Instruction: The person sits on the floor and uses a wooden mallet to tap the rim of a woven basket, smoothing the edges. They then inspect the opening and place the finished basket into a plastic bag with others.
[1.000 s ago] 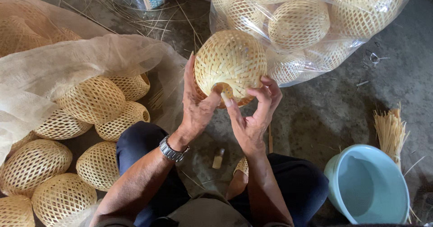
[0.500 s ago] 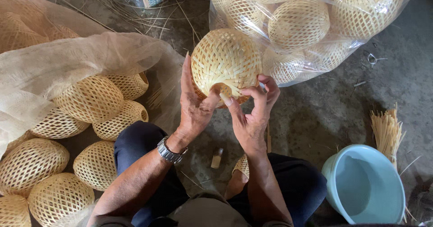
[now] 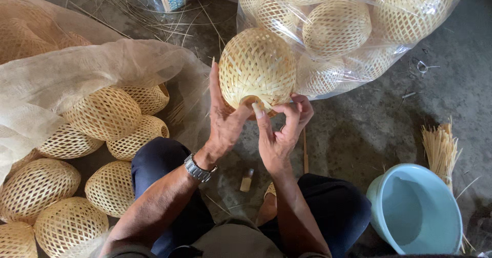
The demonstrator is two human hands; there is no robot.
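Observation:
Both of my hands hold a round woven bamboo basket (image 3: 257,68) up in front of me, its open rim turned toward me. My left hand (image 3: 224,118) cups its left side, fingers pointing up, with a metal watch (image 3: 197,168) on that wrist. My right hand (image 3: 281,128) pinches the lower rim with thumb and fingertips. The basket is pale yellow with an open lattice weave.
Several similar baskets (image 3: 105,112) lie in a tan net sack at the left. A clear plastic bag (image 3: 353,27) with more baskets sits behind. A light blue bucket (image 3: 416,212) and a bundle of bamboo strips (image 3: 439,146) are at the right, on grey concrete floor.
The basket has shifted slightly left and turned in my hands. My right fingers have closed in on the lower rim.

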